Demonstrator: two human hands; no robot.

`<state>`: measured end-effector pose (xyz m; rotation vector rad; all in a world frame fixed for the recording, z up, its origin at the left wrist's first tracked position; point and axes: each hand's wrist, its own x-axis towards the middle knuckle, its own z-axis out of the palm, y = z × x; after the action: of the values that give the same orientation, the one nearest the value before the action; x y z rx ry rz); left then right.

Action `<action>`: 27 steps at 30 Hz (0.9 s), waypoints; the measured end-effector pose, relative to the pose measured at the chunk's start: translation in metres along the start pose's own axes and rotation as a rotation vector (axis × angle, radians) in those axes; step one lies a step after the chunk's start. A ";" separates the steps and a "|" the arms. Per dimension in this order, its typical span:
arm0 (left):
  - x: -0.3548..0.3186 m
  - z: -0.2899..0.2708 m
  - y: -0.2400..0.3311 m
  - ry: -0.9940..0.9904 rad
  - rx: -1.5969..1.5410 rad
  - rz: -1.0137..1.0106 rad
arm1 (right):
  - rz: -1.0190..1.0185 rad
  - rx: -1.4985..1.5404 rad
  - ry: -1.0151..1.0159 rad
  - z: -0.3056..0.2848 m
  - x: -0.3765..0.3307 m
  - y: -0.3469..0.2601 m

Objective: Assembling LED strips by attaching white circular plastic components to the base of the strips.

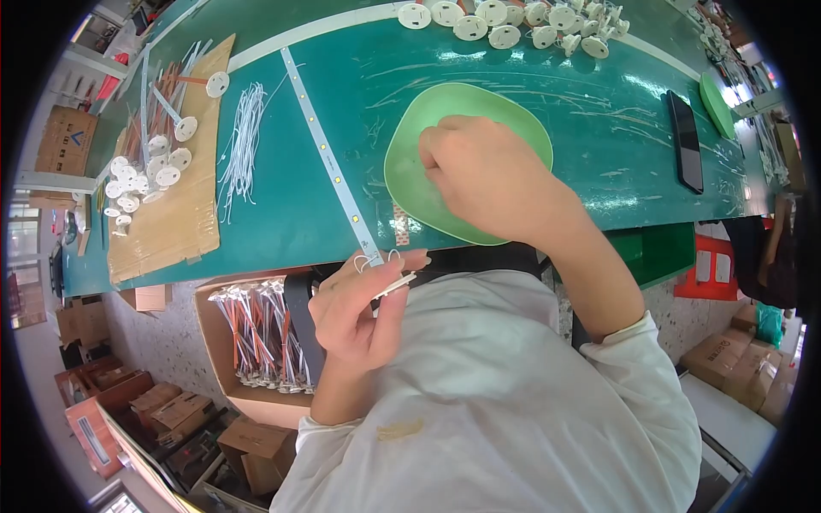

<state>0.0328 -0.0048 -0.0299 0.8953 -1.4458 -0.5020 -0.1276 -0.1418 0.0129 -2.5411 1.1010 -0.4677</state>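
Observation:
My left hand (355, 312) is closed at the table's front edge, close to my body. Between its thumb and fingers is the near end of a narrow white LED strip (325, 158), with thin white wire loops and a flat white piece (394, 285) seen edge-on. The strip slants away over the table to the far left. My right hand (483, 167) reaches down into a light green bowl (402, 175), its fingers curled together. Whatever those fingertips hold is hidden, and most of the bowl's inside is covered by the hand.
A bundle of white wires (245, 141) lies left of the strip. Beyond it, cardboard (201, 184) carries strips with round white discs. More white discs (505, 36) stand at the back. A black phone (684, 141) lies right. Below the table, a carton (214, 321) holds finished-looking strips.

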 end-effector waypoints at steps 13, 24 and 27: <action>-0.002 0.004 0.003 0.015 -0.080 -0.137 | 0.050 0.293 0.178 -0.031 -0.031 0.001; 0.004 0.026 0.015 -0.033 -0.387 -0.233 | 0.016 1.018 0.415 0.000 -0.090 -0.039; 0.006 0.042 0.031 0.013 -0.468 -0.317 | -0.057 1.027 0.493 0.012 -0.090 -0.042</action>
<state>-0.0138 0.0001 -0.0068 0.7450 -1.1075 -1.0213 -0.1540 -0.0461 0.0046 -1.5682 0.6354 -1.3150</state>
